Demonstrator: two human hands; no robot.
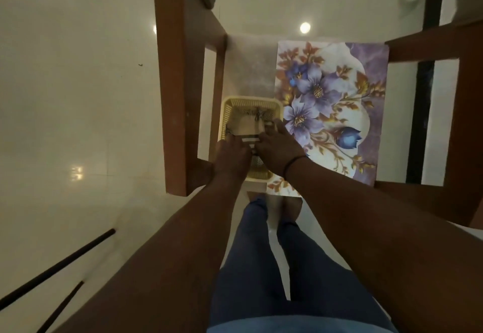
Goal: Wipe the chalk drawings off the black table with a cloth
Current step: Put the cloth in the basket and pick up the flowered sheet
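Both my hands are down inside a pale yellow perforated plastic basket (228, 113), which stands on a low surface between brown wooden furniture frames (173, 84). My left hand (231, 156) lies over the near left part of the basket, palm down; its fingers are hidden among the contents, so I cannot tell whether they grip anything. My right hand (278, 149) rests at the basket's near right side, the thumb reaching toward the right rim; its fingers point into the basket, and whether they pinch anything I cannot tell. A thin black band (294, 164) circles my right wrist.

Inside the basket, just beyond my fingertips, lies a beige folded piece (247, 126); it may be the cloth, but the view is too dim and blurred to confirm. Small white rectangular items (249, 139) show between my hands.

Just beside the basket on the right lies a flat panel printed with purple and blue flowers (329, 102). The surrounding floor (65, 97) is glossy cream tile. My legs in blue trousers (261, 267) stand below.
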